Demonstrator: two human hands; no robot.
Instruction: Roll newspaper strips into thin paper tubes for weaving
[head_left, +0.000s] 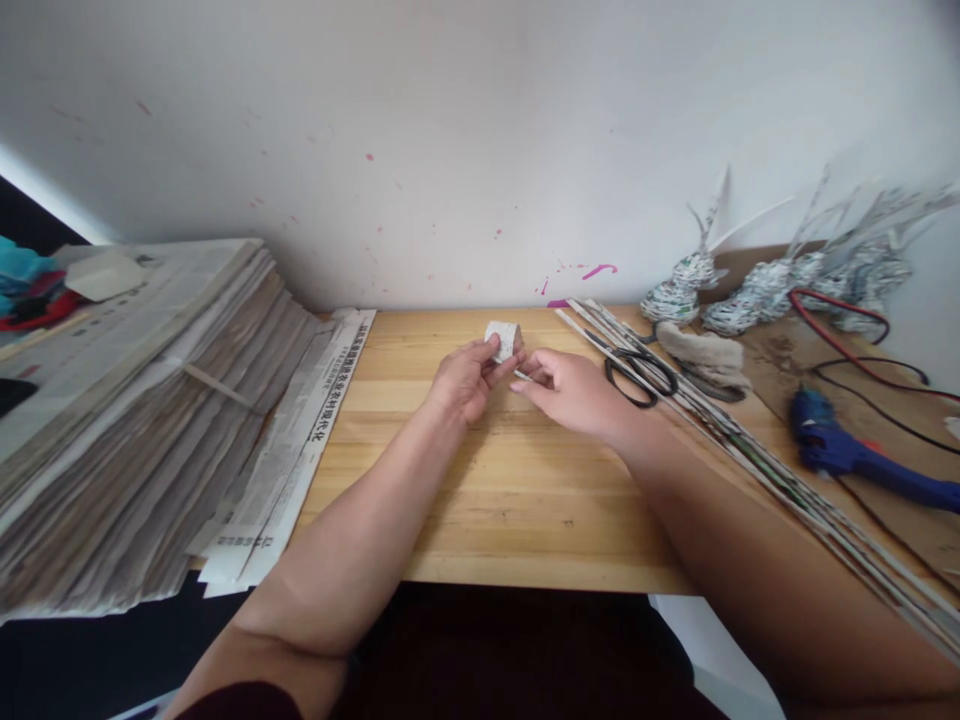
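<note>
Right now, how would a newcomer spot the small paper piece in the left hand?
Over the wooden tabletop, find the left hand near the far middle. At its fingertips is the small, whitish printed paper roll. Short and curved, it differs from the long, thin paper sticks.

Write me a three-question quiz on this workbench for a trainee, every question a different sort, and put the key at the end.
1. True or false: in the picture, the black-handled scissors lie between the newspaper stack and the glue gun.
2. Fill in the blank: the thumb of the person's ____ hand is on the small paper roll.
3. Short answer: what is the main colour of the glue gun?

Key:
1. True.
2. Left; it is the left hand.
3. Blue.
</note>
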